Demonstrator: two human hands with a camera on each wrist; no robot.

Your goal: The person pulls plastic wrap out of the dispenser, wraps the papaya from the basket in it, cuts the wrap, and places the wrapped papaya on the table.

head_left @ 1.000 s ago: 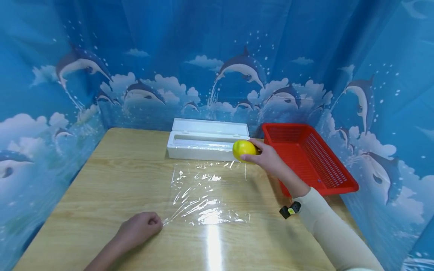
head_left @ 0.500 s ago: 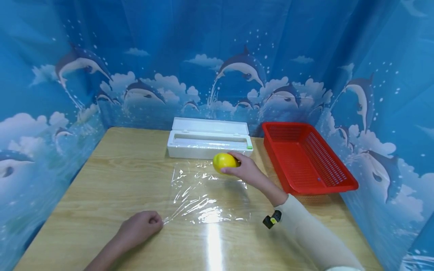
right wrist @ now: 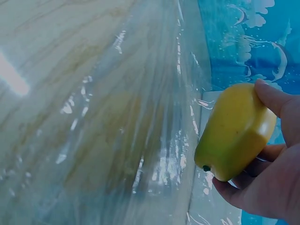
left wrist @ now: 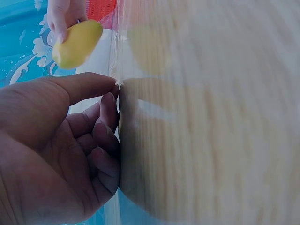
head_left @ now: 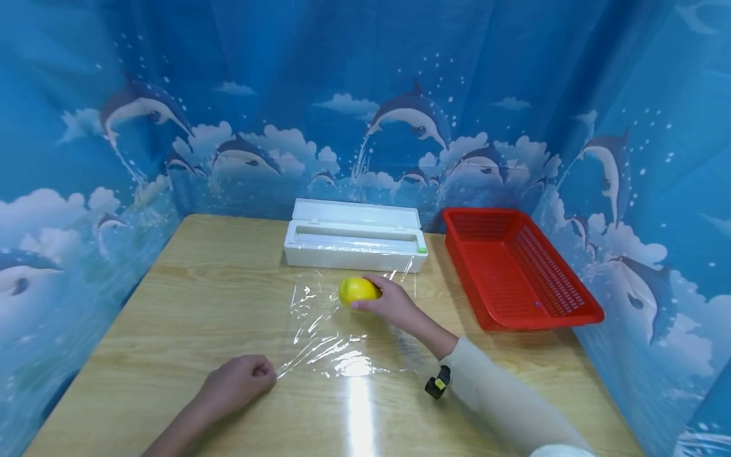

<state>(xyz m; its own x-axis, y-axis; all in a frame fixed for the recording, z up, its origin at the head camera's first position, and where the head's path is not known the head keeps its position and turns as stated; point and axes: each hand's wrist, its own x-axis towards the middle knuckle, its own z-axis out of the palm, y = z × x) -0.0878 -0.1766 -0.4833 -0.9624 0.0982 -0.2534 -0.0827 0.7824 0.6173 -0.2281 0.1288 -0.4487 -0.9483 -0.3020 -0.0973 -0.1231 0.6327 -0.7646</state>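
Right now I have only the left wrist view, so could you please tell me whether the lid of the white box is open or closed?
Observer: It is open: the head view shows the lid tipped back along the far side of the white box.
Operator: Thank you. And could you tell me how far the clear film reaches from the left hand?
Observer: In the head view it spreads across the table, beneath the yellow fruit that the right hand holds, and reaches the front of the box.
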